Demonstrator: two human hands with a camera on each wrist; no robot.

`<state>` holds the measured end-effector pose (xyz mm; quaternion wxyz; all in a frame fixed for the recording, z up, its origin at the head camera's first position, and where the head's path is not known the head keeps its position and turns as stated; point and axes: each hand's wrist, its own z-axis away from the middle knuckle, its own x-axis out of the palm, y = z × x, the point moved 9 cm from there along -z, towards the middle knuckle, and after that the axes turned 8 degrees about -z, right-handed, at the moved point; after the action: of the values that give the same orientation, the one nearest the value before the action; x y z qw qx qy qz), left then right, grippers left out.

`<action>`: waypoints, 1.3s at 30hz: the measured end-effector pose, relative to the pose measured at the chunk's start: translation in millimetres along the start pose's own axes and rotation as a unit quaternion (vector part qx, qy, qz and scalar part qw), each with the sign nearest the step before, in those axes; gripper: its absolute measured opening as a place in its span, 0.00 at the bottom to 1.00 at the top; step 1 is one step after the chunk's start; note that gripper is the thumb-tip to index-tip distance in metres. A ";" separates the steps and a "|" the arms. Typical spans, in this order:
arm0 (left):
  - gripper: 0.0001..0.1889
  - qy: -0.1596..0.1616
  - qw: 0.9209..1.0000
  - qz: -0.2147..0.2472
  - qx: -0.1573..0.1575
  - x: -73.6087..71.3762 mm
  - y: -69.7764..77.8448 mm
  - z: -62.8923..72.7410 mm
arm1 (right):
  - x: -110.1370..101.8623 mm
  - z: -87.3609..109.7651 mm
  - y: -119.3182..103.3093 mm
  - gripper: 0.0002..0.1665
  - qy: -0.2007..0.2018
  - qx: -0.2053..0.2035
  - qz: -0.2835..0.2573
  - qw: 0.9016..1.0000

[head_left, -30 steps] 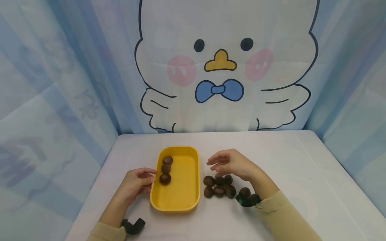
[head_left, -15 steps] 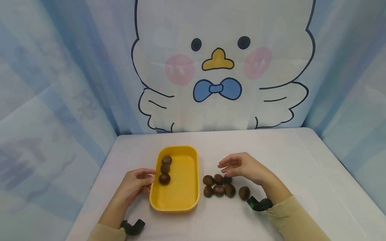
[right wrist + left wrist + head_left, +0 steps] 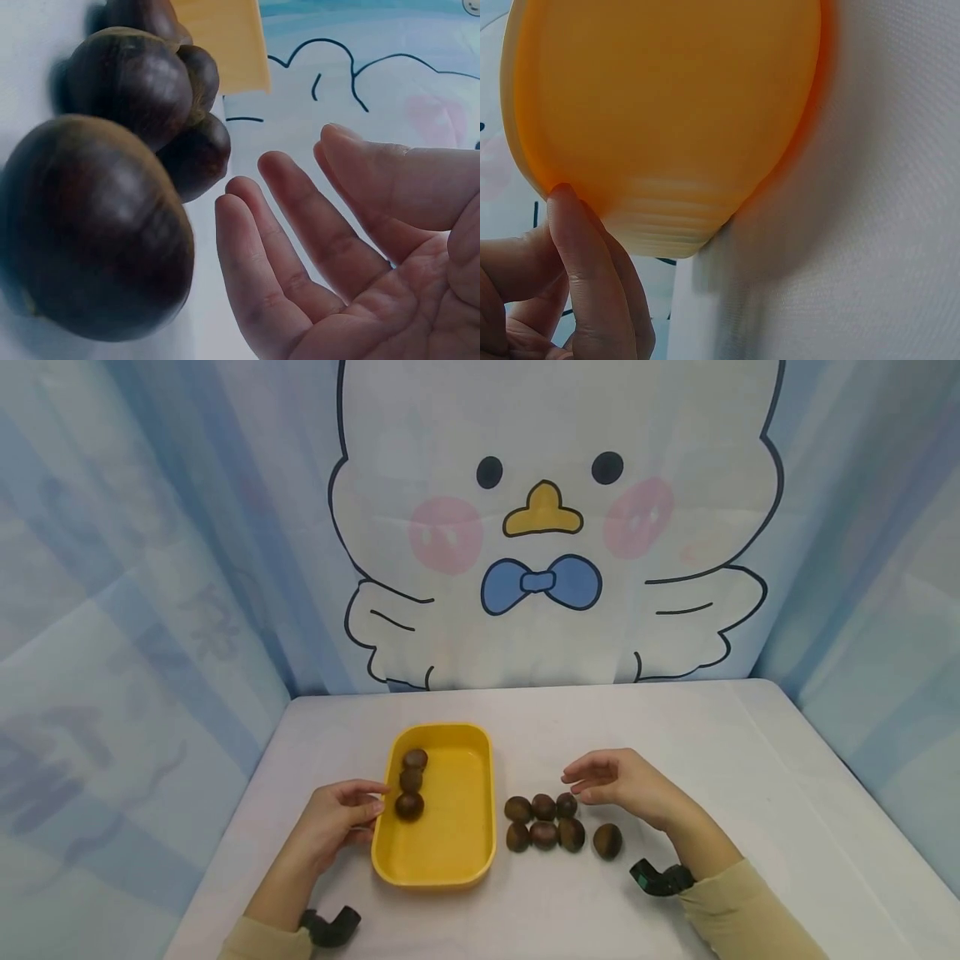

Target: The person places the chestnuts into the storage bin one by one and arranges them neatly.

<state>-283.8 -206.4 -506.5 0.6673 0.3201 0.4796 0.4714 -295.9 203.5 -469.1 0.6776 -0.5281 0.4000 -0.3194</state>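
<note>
The left hand [image 3: 341, 817] holds the left rim of a yellow plastic tray [image 3: 457, 852]; its fingertips press the outer wall [image 3: 667, 112] near the rim in the left wrist view. Inside the tray, three brown chestnuts [image 3: 410, 806] line up along the left side. To its right lie several more chestnuts [image 3: 543, 835] in two short rows, plus a single chestnut [image 3: 607, 842] set apart at their right. The right hand [image 3: 626, 783] hovers just behind and right of these, holding nothing. Its fingers [image 3: 322, 240] are loosely bent, beside the nearest chestnut [image 3: 97, 232] in the right wrist view.
A white-covered table [image 3: 750, 777] carries everything. Behind it hangs a curtain [image 3: 555, 635] with a cartoon bird, and blue curtains enclose both sides. Each wrist wears a black camera mount, such as the right mount [image 3: 662, 878].
The right hand has moved right and slightly toward the person, away from the tray and past the chestnut rows. The left hand and the chestnuts stay in place.
</note>
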 end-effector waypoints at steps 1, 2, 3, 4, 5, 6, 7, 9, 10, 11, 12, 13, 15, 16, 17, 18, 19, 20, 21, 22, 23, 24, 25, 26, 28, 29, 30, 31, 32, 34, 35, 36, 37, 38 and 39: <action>0.19 0.000 1.000 -0.001 0.000 0.1 0.0 -0.1 | -1.1 0.3 1.3 0.22 0.003 0.001 0.000 1.000; 0.19 0.001 1.000 -0.001 0.000 0.1 -0.2 -0.4 | -2.0 0.5 2.6 0.22 0.004 0.002 0.000 1.000; 0.19 0.002 1.000 -0.002 0.000 0.1 -0.6 -0.6 | -2.8 0.9 3.9 0.22 0.005 0.003 0.000 1.000; 0.19 0.003 1.000 -0.003 -0.001 0.0 -1.0 -0.9 | -3.5 1.5 5.3 0.22 0.005 0.004 -0.001 1.000; 0.19 0.004 1.000 -0.004 -0.002 -0.1 -1.6 -1.2 | -4.3 2.0 6.8 0.22 0.006 0.006 0.000 1.000; 0.19 0.005 1.000 -0.005 -0.003 -0.1 -2.0 -1.5 | -5.1 2.8 8.4 0.22 0.007 0.008 0.001 1.000; 0.19 0.006 1.000 -0.005 -0.004 -0.2 -2.6 -1.9 | -5.9 3.9 10.2 0.22 0.008 0.012 0.001 1.000; 0.19 0.007 1.000 -0.007 -0.006 -0.3 -3.6 -2.6 | -7.4 6.8 13.6 0.22 0.008 0.017 -0.001 1.000; 0.19 0.008 1.000 -0.008 -0.006 -0.4 -4.0 -3.0 | -8.2 8.4 15.3 0.23 0.008 0.020 -0.002 1.000; 0.19 0.007 1.000 -0.007 -0.006 -0.4 -4.3 -3.3 | -8.9 10.2 16.9 0.23 0.008 0.023 -0.003 1.000; 0.19 0.007 1.000 -0.007 -0.006 -0.5 -4.3 -3.4 | -9.4 12.1 18.3 0.23 0.008 0.027 -0.005 1.000; 0.19 0.007 1.000 -0.008 -0.006 -0.6 -4.3 -3.4 | -9.8 13.8 19.8 0.24 0.008 0.030 -0.007 0.999; 0.19 0.005 1.000 -0.007 -0.005 -0.7 -4.0 -3.1 | -10.8 16.7 23.0 0.24 0.006 0.035 -0.009 0.999; 0.19 0.005 1.000 -0.006 -0.006 -0.8 -3.8 -2.8 | -11.1 18.1 24.6 0.25 0.004 0.039 -0.011 0.999; 0.19 0.005 1.000 -0.006 -0.006 -0.9 -3.4 -2.5 | -11.5 19.3 26.5 0.25 0.004 0.043 -0.014 0.999; 0.19 0.004 1.000 -0.006 -0.006 -1.0 -3.0 -2.3 | -11.8 20.4 28.4 0.26 0.002 0.048 -0.015 0.999; 0.19 0.003 1.000 -0.006 -0.006 -0.9 -2.5 -2.1 | -12.1 21.5 30.1 0.26 0.000 0.052 -0.017 0.999; 0.19 0.002 1.000 -0.006 -0.005 -0.9 -2.1 -1.9 | -12.3 22.9 31.8 0.26 -0.003 0.056 -0.018 0.998; 0.19 0.002 1.000 -0.006 -0.005 -0.8 -1.6 -1.4 | -12.2 24.4 33.2 0.26 -0.006 0.062 -0.017 0.998; 0.19 0.002 1.000 -0.005 -0.004 -0.8 -1.3 -1.2 | -11.9 25.9 34.5 0.27 -0.010 0.067 -0.016 0.998; 0.19 0.000 1.000 -0.005 -0.002 -0.6 -0.9 -1.1 | -11.4 27.4 35.3 0.27 -0.014 0.071 -0.013 0.997; 0.19 0.000 1.000 -0.004 -0.002 -0.4 -0.8 -0.8 | -10.9 28.9 36.1 0.27 -0.020 0.074 -0.010 0.997; 0.19 -0.001 1.000 -0.004 -0.001 -0.3 -0.5 -0.5 | -10.2 30.4 36.4 0.28 -0.024 0.077 -0.008 0.997; 0.19 0.000 1.000 -0.003 -0.002 -0.3 -0.6 -0.3 | -9.6 31.8 36.9 0.28 -0.028 0.080 -0.006 0.996; 0.19 -0.001 1.000 -0.003 -0.002 -0.2 -0.9 -0.6 | -8.2 34.1 36.9 0.29 -0.036 0.083 -0.002 0.996; 0.19 0.000 1.000 -0.003 -0.003 -0.2 -1.2 -0.6 | -7.6 34.9 36.6 0.29 -0.038 0.083 0.001 0.996; 0.19 0.000 1.000 -0.003 -0.004 -0.3 -1.6 -0.7 | -7.1 35.5 36.4 0.28 -0.040 0.082 0.005 0.996; 0.19 0.001 1.000 -0.004 -0.004 -0.5 -1.9 -1.0 | -6.5 35.9 36.1 0.28 -0.040 0.081 0.011 0.996; 0.19 0.002 1.000 -0.004 -0.004 -0.6 -2.2 -1.3 | -6.1 36.2 36.0 0.27 -0.040 0.079 0.019 0.996; 0.19 0.003 1.000 -0.005 -0.004 -0.8 -2.7 -1.8 | -5.4 36.5 36.1 0.26 -0.039 0.076 0.034 0.996; 0.19 0.003 1.000 -0.006 -0.004 -0.8 -2.9 -1.8 | -5.3 36.6 36.4 0.25 -0.037 0.075 0.041 0.996; 0.19 0.003 1.000 -0.006 -0.005 -0.8 -3.0 -1.9 | -5.1 36.7 36.8 0.24 -0.035 0.074 0.047 0.996; 0.19 0.003 1.000 -0.006 -0.005 -0.7 -3.0 -1.8 | -5.2 36.7 37.5 0.24 -0.033 0.075 0.052 0.995; 0.19 0.003 1.000 -0.005 -0.005 -0.7 -2.9 -1.7 | -5.2 36.6 38.0 0.23 -0.031 0.075 0.056 0.995; 0.19 0.002 1.000 -0.005 -0.005 -0.6 -2.7 -1.6 | -5.2 36.6 38.3 0.22 -0.028 0.076 0.058 0.995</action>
<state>-284.5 -208.0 -509.2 0.6704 0.3135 0.4803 0.4708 -265.8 233.8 -500.8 0.7446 -0.4594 0.3851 -0.2937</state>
